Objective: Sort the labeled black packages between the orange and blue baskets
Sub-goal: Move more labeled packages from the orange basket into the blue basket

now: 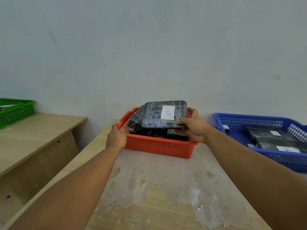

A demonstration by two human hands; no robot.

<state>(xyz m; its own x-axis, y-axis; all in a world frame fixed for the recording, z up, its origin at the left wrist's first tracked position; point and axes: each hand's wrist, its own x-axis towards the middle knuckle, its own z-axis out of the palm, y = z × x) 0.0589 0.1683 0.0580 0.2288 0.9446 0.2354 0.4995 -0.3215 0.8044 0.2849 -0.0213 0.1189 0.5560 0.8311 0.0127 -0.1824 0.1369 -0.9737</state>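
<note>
At centre frame our right hand (193, 126) pinches the near right corner of a flat black plastic-wrapped package with a pale "B" label (165, 114), raised just above the other packages in the orange plastic mesh basket (157, 146), while our left hand (116, 136) curls closed around that basket's left rim. Gripped only at one corner, the slick wrap could slip and the package tip back in. The blue plastic mesh basket (232, 121), at the right edge of the worn wooden surface (157, 188), already holds labelled packages.
</note>
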